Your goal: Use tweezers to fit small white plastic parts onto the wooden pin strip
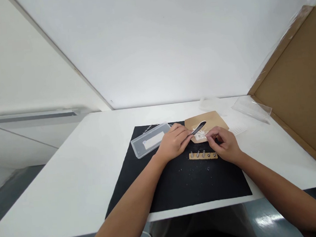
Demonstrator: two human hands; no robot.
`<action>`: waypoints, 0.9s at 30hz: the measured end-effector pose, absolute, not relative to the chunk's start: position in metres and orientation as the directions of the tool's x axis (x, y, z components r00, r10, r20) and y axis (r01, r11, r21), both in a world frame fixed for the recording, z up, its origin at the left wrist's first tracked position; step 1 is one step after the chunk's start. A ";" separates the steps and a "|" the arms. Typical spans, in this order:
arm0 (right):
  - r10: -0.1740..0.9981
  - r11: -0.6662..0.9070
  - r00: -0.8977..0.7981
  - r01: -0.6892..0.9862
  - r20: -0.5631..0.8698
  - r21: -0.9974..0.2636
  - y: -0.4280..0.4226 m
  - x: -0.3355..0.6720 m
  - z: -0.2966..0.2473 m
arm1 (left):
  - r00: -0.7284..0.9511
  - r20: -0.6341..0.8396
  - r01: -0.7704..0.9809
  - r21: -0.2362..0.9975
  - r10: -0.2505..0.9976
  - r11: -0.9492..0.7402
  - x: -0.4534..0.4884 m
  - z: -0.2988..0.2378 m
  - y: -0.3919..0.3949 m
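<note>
My left hand [175, 141] is closed on a slim black tool [198, 128] with a pale edge, pointing up and right; its exact kind cannot be made out. Under the tool's tip lies a tan paper sheet or tray [210, 120] that carries a heap of small white pieces [200, 134]. At the heap's right edge my right hand [224, 142] has thumb and fingertips pinched together, and what they hold is too small to name. Just below the hands, a small wooden strip [203, 157] bears several upright metallic or clear pegs.
A translucent plastic case [151, 141] with a white label lies left of my left hand. Beneath everything is a black mat [196, 188] with scattered crumbs on a white table [69, 176]. Clear plastic [251, 109] lies at the back right, beside a cardboard panel [297, 74].
</note>
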State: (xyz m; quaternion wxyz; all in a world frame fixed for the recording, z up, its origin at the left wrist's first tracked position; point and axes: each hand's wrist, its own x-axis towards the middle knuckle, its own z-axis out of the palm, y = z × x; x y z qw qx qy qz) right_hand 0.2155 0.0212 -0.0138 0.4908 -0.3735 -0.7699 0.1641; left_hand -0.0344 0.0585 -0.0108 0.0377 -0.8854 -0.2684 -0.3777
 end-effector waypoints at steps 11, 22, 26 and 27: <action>0.697 0.669 -0.152 0.490 0.700 -0.559 0.021 0.217 -0.015 | 0.650 0.587 0.558 0.061 0.482 -0.828 -0.028 -0.002 0.047; 0.734 0.625 -0.165 0.543 0.659 -0.561 0.021 0.216 -0.013 | 0.620 0.621 0.581 0.047 0.480 -0.812 -0.028 -0.001 0.041; 0.729 0.625 -0.161 0.552 0.665 -0.552 0.021 0.216 -0.012 | 0.626 0.609 0.587 0.043 0.487 -0.809 -0.026 -0.002 0.041; 0.726 0.625 -0.160 0.559 0.668 -0.545 0.021 0.217 -0.011 | 0.631 0.605 0.586 0.038 0.486 -0.809 -0.026 -0.002 0.041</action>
